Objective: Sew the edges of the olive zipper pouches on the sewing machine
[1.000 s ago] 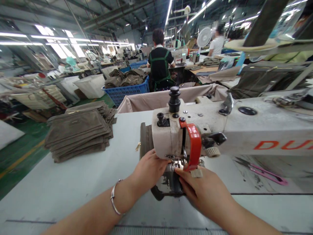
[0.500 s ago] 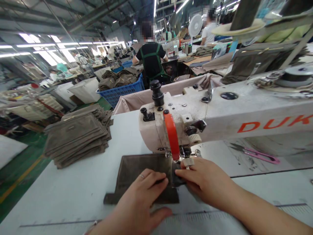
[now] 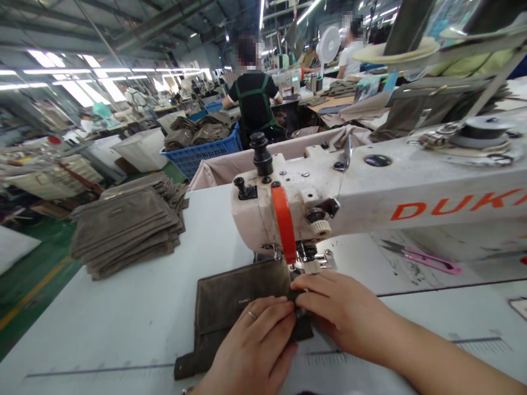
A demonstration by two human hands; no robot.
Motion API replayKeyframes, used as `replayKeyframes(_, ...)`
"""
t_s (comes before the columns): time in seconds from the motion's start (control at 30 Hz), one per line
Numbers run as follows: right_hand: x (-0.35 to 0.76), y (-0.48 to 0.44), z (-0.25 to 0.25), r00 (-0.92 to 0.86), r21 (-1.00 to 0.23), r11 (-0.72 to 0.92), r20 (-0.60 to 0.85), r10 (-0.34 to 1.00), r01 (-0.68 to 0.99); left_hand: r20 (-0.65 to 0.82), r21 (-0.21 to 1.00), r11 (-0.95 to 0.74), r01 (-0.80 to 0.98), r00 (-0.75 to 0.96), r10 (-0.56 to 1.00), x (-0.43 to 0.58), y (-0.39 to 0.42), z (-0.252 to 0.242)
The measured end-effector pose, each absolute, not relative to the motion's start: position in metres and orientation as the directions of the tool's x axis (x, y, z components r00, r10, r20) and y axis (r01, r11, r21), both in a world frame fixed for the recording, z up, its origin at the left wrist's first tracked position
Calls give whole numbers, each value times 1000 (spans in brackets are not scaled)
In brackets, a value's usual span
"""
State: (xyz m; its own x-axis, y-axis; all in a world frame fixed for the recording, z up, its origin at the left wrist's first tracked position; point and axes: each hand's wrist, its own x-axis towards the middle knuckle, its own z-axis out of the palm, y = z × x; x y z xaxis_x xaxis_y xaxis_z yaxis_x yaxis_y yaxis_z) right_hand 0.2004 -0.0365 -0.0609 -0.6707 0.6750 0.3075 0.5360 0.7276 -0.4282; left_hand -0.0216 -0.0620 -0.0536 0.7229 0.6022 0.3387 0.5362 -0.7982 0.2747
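A dark brown bag panel [image 3: 239,280] with a small metal emblem lies at a slant on the table, its right edge by the sewing machine's presser foot. My left hand [image 3: 259,340], a ring on one finger, rests across the panel with its fingers together and bent, pressing it. At the panel's right edge, just in front of the foot, my right hand [image 3: 337,307] has its fingers closed on the material. The fingertips of both hands almost meet. The sewing machine [image 3: 263,208] has a red guard [image 3: 284,225] over the needle area; the needle itself is hidden.
A stack of brown panels [image 3: 127,225] stands on the left of the table. Pink-handled thread snips [image 3: 432,260] lie under the machine arm. Ruler marks run along the front. Behind are a cloth-lined bin [image 3: 222,170], a blue crate [image 3: 206,153] and a seated person [image 3: 257,101].
The panel has turned, its lower left corner swinging toward me. My left hand has slid closer to my right, with its thumb drawn in. The view has shifted slightly.
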Motion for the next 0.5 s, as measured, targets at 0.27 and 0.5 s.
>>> replayKeyframes(0.27,196,-34,-65,-627,-395,735,385,678,552,328,354,-783,511,716,616,-19,-51,-47)
replayKeyframes(0.5,197,-28,-67,-586,-404,697,379,717,592,290,413,-743,527,697,655,-15,-35,-46)
